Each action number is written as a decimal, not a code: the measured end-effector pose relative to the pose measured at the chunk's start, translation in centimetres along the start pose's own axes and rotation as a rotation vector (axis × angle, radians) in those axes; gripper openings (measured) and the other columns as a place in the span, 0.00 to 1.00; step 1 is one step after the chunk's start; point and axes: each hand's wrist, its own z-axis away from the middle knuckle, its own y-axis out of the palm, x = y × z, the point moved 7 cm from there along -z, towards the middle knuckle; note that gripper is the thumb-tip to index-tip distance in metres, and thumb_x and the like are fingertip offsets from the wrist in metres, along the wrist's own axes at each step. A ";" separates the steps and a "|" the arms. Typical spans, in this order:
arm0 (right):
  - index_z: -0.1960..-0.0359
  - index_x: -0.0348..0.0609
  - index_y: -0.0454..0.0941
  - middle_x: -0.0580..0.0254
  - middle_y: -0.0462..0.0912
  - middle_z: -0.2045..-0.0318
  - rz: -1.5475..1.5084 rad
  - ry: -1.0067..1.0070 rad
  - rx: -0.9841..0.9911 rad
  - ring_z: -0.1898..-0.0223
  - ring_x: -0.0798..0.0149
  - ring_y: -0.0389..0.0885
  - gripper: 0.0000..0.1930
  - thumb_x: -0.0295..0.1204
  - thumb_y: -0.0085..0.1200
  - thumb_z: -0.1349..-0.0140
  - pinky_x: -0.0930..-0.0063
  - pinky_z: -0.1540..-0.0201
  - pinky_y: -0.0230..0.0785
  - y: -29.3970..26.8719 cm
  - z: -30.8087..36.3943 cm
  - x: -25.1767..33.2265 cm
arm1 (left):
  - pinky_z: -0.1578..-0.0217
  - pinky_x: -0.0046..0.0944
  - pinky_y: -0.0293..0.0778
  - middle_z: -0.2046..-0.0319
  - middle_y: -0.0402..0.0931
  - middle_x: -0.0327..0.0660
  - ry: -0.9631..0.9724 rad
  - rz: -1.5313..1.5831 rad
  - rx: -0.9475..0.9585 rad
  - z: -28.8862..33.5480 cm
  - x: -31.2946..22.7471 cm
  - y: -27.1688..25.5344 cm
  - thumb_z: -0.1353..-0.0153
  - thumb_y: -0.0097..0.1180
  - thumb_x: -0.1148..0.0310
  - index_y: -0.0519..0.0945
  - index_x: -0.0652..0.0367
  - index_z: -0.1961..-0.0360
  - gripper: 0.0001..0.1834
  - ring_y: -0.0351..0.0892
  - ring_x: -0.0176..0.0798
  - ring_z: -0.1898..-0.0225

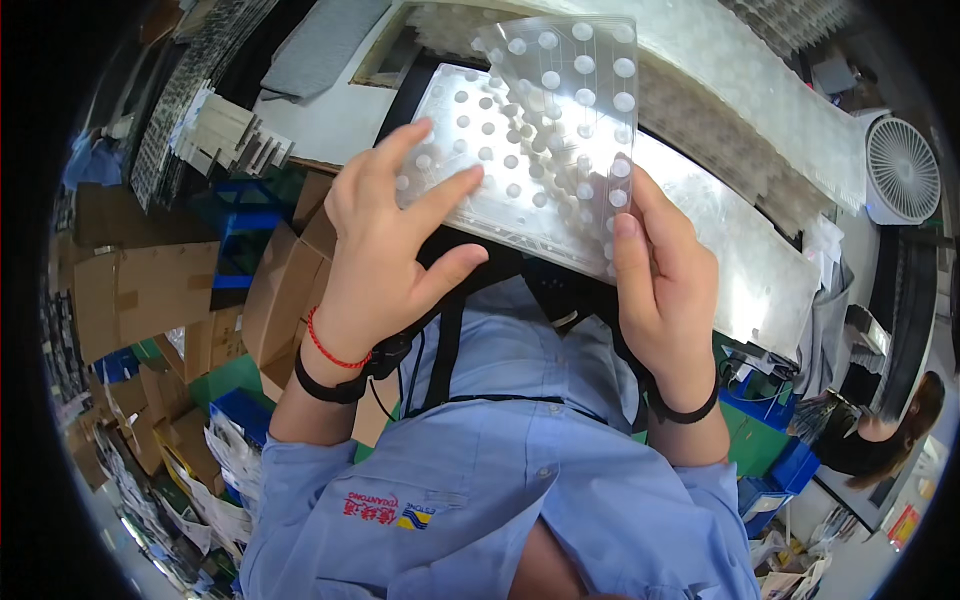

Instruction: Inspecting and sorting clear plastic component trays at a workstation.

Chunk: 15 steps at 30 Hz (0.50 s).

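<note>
A clear plastic sheet [600,125] with rows of white round dots stands tilted up, curling away from a flat silvery panel [450,110] with dots showing on it. My right hand [668,285] pinches the sheet's lower right edge between thumb and fingers. Over the panel's left part, my left hand [380,225] is open with its fingers spread. Its index fingertip is at or just above the dotted surface; whether it touches I cannot tell. The sheet partly hides the panel behind it.
A shiny flat plate [745,260] extends to the right on the bench. Translucent textured sheets [720,110] lie along the back. A white fan [901,168] stands at far right, near another person [880,435]. Cardboard boxes [150,285] and a blue bin [245,240] are at left.
</note>
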 end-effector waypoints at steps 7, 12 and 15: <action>0.44 0.35 0.72 0.47 0.81 0.56 -0.017 -0.001 -0.012 0.53 0.51 0.80 0.18 0.25 0.48 0.36 0.57 0.41 0.65 0.2 0.1 0.2 | 0.47 0.45 0.58 0.49 0.70 0.43 0.041 0.228 -0.150 0.1 -0.3 -1.2 0.55 0.68 0.66 0.80 0.52 0.75 0.08 0.62 0.50 0.47; 0.43 0.37 0.71 0.49 0.81 0.55 0.001 -0.035 -0.003 0.51 0.51 0.79 0.21 0.28 0.53 0.39 0.57 0.41 0.65 0.0 0.0 0.2 | 0.59 0.39 0.64 0.74 0.77 0.33 0.306 0.395 -0.105 0.8 -1.7 -0.8 0.56 0.68 0.73 0.81 0.54 0.73 0.08 0.73 0.39 0.70; 0.44 0.39 0.72 0.51 0.80 0.53 0.156 -0.173 0.009 0.47 0.51 0.77 0.26 0.32 0.61 0.45 0.57 0.41 0.64 0.1 -0.1 1.1 | 0.66 0.39 0.65 0.82 0.74 0.33 0.329 0.585 -0.072 1.6 -1.7 -0.6 0.50 0.66 0.58 0.81 0.54 0.75 0.12 0.72 0.36 0.78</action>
